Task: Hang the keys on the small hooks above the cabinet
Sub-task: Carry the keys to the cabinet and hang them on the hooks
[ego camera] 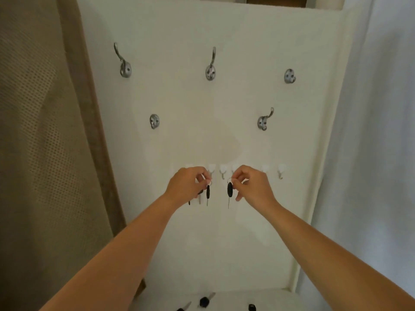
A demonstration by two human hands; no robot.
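Observation:
A row of small white hooks [222, 170] runs across the white wall panel at hand height. My left hand [188, 185] pinches the ring of a black-headed key [208, 193] just below a hook, with other keys hanging partly hidden behind the hand. My right hand [251, 185] pinches the ring of another black-headed key [229, 190], which dangles just under the hooks, blade down. Three more black keys [204, 301] lie on the white cabinet top at the bottom edge.
Five larger metal coat hooks [211, 71] are fixed higher on the panel. A brown mesh curtain [45, 153] hangs at the left and a white curtain [370, 131] at the right.

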